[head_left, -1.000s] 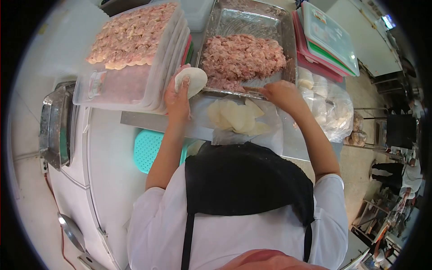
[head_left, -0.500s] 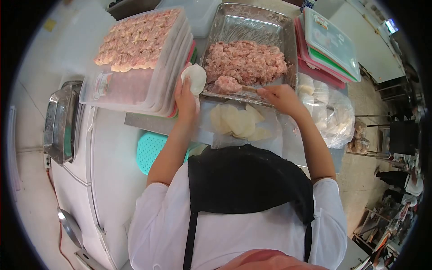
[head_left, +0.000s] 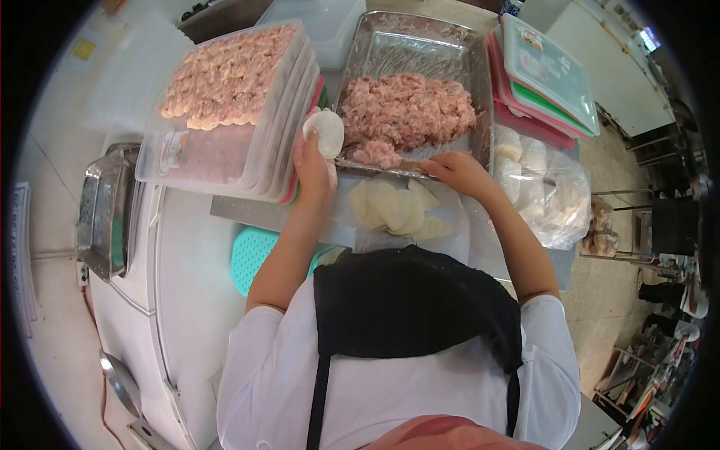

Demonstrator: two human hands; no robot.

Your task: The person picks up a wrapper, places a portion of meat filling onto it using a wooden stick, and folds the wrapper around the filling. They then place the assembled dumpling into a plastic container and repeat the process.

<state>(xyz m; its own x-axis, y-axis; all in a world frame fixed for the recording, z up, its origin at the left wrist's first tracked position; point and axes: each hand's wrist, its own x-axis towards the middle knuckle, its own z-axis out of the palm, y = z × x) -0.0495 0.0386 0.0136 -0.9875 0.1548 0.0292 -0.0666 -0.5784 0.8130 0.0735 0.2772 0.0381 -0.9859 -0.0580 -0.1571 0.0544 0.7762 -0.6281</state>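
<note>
My left hand [head_left: 311,165] holds a round white dumpling wrapper [head_left: 328,134] beside the metal tray's near left corner. In my right hand [head_left: 454,171], the fingers close around the handle of a flat wooden spatula [head_left: 412,164]. A clump of ground meat covers the spatula's far end, at the tray's near edge. More pinkish ground meat [head_left: 409,109] is heaped in the near half of the deep metal tray [head_left: 420,45]. Below the tray, several loose wrappers [head_left: 397,206] lie overlapping on a plastic sheet.
Stacked clear plastic containers [head_left: 255,161] at left hold rows of filled dumplings [head_left: 225,75]. Lidded containers [head_left: 551,71] stand at the right, above a plastic bag of white wrapper stacks [head_left: 547,191]. A turquoise perforated basket [head_left: 251,255] sits near my left forearm.
My right hand and the spatula have shifted slightly left and down, with the meat clump nearer the tray's front edge. My left hand holds the wrapper in nearly the same place.
</note>
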